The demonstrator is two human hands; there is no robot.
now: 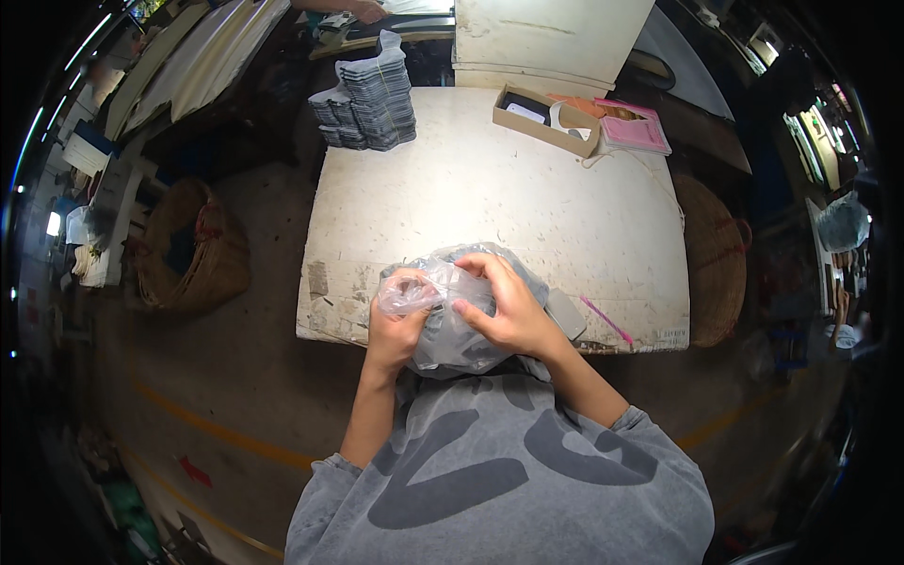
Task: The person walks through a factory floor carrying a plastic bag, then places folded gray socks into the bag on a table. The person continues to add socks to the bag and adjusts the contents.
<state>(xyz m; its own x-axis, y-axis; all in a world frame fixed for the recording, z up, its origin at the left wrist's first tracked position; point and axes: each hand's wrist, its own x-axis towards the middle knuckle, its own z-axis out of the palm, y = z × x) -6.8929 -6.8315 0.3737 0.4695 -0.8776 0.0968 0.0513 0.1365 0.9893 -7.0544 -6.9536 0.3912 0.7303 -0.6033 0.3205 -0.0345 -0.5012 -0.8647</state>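
Note:
A clear plastic bag (459,350) with grey-blue contents sits at the near edge of the white table, close against my body. My left hand (395,325) is closed around the gathered, crumpled top of the bag. On the bag's other side, my right hand (504,306) grips the thin plastic between thumb and fingers. What fills the bag shows only as grey-blue cloth-like shapes through the film. Just right of the bag lies a pale flat object (565,314), partly covered by my right arm.
A bound stack of grey cut pieces (372,99) stands at the table's far left. At far right are a cardboard box (546,122) and a pink-framed item (636,130). A pink pen (607,320) lies near the front edge. Wicker baskets (193,250) flank the table. Another person's hand (369,11) shows beyond.

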